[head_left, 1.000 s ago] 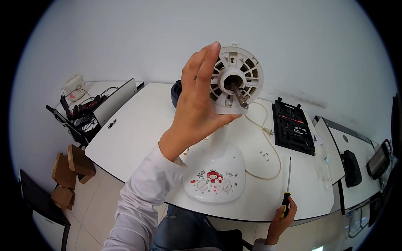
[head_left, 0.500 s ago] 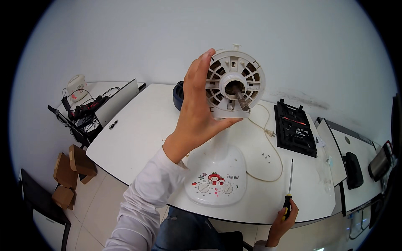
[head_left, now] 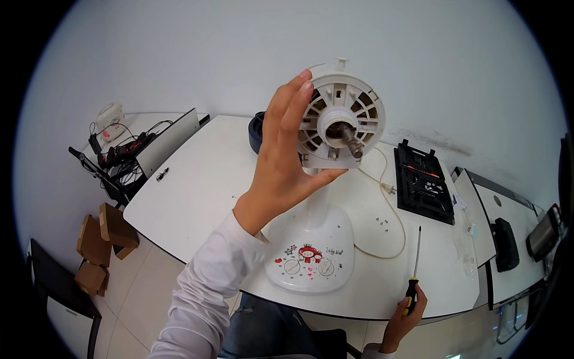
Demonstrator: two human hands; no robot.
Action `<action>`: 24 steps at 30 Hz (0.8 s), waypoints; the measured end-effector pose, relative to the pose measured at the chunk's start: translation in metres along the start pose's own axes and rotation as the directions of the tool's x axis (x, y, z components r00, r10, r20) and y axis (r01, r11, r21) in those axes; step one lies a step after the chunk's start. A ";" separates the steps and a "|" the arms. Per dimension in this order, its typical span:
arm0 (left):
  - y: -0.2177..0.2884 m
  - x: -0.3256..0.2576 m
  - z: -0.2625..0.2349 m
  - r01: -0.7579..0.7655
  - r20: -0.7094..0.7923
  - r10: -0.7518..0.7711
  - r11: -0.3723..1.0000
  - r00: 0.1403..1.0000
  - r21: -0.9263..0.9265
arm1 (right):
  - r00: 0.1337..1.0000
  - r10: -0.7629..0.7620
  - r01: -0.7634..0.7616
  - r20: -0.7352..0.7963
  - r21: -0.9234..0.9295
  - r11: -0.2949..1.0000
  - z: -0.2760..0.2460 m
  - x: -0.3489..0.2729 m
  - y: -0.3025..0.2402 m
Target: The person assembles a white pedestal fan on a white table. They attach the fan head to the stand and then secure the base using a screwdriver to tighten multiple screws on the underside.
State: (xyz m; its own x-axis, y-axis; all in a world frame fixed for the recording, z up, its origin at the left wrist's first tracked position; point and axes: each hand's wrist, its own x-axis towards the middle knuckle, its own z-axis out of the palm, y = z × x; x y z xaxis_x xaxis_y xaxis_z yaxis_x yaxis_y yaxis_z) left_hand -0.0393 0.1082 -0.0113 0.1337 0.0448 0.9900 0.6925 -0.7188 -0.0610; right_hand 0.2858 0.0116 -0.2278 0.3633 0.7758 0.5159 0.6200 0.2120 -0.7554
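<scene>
My left hand (head_left: 280, 157) grips the side of a white fan motor housing (head_left: 366, 133), fingers along its left edge and thumb under it. A metal shaft (head_left: 354, 143) sticks out of the housing's round centre opening. Below stands the white fan base (head_left: 310, 276), decorated with red cartoon figures and two dials; its neck rises behind my wrist. At the table's front right edge, my right hand (head_left: 404, 320) is wrapped round the black and yellow handle of a screwdriver (head_left: 417, 257), its shaft pointing away from me.
A cream power cord (head_left: 403, 236) loops over the white table (head_left: 185, 191) beside several small screws (head_left: 382, 224). A black tool case (head_left: 423, 184) lies at the right back. Behind my left hand sits a dark blue round object (head_left: 255, 133). Cardboard boxes (head_left: 89, 245) stand on the floor at left.
The motor housing has turned slightly and shifted a little to the right and up in my left hand. My right hand with the screwdriver stays in nearly the same place.
</scene>
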 end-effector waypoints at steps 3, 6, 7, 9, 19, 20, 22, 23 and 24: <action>0.000 -0.002 0.002 0.005 -0.015 -0.005 1.000 1.000 -0.012 | 1.000 -0.002 0.002 -0.003 -0.007 1.000 0.000 -0.001 0.000; -0.002 -0.003 0.001 0.011 0.004 -0.011 1.000 1.000 -0.012 | 1.000 -0.014 0.014 -0.004 -0.013 1.000 0.000 -0.001 0.001; -0.005 -0.004 0.000 0.015 0.024 -0.015 1.000 1.000 0.003 | 1.000 -0.011 0.011 -0.005 -0.011 1.000 0.000 -0.001 0.001; -0.007 -0.006 0.001 0.022 0.041 -0.022 1.000 0.999 0.002 | 1.000 -0.005 0.005 -0.007 -0.008 1.000 0.000 -0.001 0.000; -0.009 -0.016 0.002 0.083 0.036 -0.081 0.994 0.996 -0.066 | 1.000 0.006 -0.006 -0.012 0.000 1.000 0.001 -0.001 0.001; -0.009 -0.014 0.000 0.085 0.048 -0.082 0.995 0.995 -0.055 | 1.000 -0.005 0.005 -0.013 -0.001 1.000 0.002 -0.001 0.000; -0.010 -0.012 -0.001 0.082 0.060 -0.079 0.995 0.995 -0.053 | 1.000 0.000 0.000 -0.015 0.005 1.000 0.002 -0.002 -0.002; -0.010 -0.011 -0.001 0.082 0.065 -0.078 0.995 0.995 -0.056 | 1.000 0.016 -0.016 -0.016 0.010 1.000 0.001 -0.002 -0.004; -0.010 -0.011 0.000 0.081 0.066 -0.076 0.995 0.995 -0.067 | 0.999 0.032 -0.032 -0.017 0.016 0.999 0.000 -0.002 -0.005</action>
State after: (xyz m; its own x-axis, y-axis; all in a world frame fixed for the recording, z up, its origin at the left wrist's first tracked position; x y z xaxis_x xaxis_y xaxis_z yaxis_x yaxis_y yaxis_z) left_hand -0.0473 0.1146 -0.0218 0.1269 0.1452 0.9812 0.6522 -0.7575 0.0277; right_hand 0.2820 0.0091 -0.2248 0.3950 0.7719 0.4981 0.5969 0.1965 -0.7779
